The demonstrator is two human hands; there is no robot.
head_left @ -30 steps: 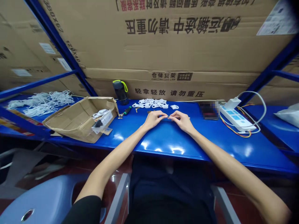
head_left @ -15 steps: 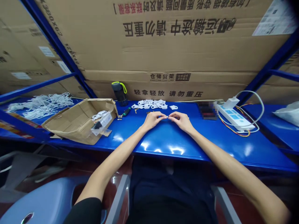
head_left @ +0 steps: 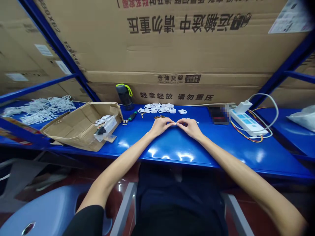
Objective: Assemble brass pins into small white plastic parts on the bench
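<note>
My left hand (head_left: pixel 161 126) and my right hand (head_left: pixel 189 127) meet fingertip to fingertip above the blue table (head_left: pixel 182 144). Both are pinched closed around a tiny white piece (head_left: pixel 175 124), mostly covered by the fingers and too small to name. Just behind my left hand lie some small brass-coloured parts (head_left: pixel 159 116). Farther back is a pile of white plastic pieces with ring-like openings (head_left: pixel 157 108), and one similar white piece (head_left: pixel 182 111) lies apart to its right.
On the left stand an open cardboard box (head_left: pixel 71 131), a dark bottle (head_left: pixel 125 97) and a green-handled screwdriver (head_left: pixel 132 116). White cords (head_left: pixel 46 109) lie beyond the box. A power strip (head_left: pixel 248 123) with looping cables sits on the right. Large cardboard (head_left: pixel 172 55) walls off the back.
My hands stay pinched together in nearly the same place; the fingertips have shifted slightly around the small piece. The whole view has tilted a little.
</note>
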